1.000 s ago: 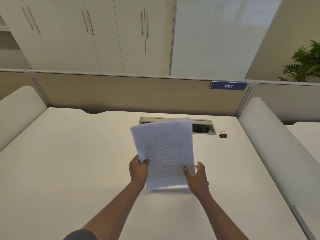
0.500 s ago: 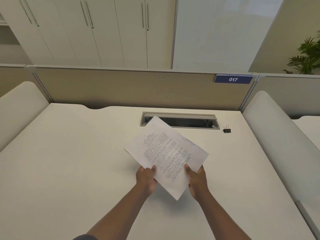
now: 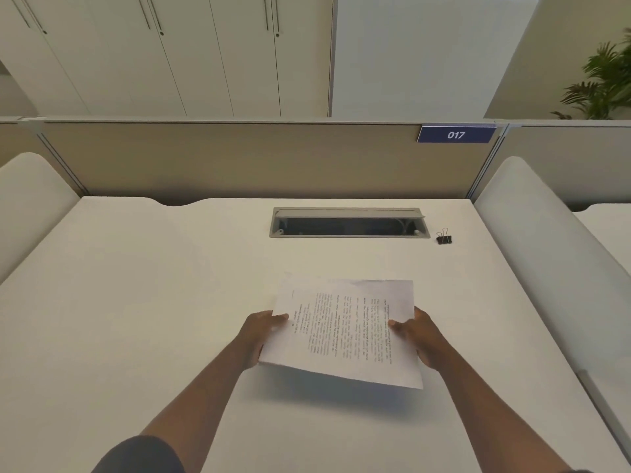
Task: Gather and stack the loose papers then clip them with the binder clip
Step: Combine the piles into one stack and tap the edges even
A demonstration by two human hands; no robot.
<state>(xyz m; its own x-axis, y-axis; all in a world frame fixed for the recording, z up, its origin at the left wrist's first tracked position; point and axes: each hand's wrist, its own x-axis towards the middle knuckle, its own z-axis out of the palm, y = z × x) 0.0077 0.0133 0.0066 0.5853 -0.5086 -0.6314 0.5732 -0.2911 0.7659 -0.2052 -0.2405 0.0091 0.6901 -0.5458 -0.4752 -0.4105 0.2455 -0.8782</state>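
Head view: stack of white printed paper sheets (image 3: 345, 332) held sideways above white bench (image 3: 136, 302), shadow underneath, near edge lifted. Left hand (image 3: 261, 336) grips stack's left edge, thumb on top. Right hand (image 3: 421, 336) grips right edge, thumb on top. Small black binder clip w/ wire handles (image 3: 444, 237) sits on bench beyond stack, to its right, well apart, just beside grey rectangular cable slot (image 3: 348, 222).

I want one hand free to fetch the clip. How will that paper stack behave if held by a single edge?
The paper stack looks thin, so it would likely droop from one edge. The left hand and right hand support opposite sides now. The sheets seem loose, so they may fan apart before the binder clip goes on.
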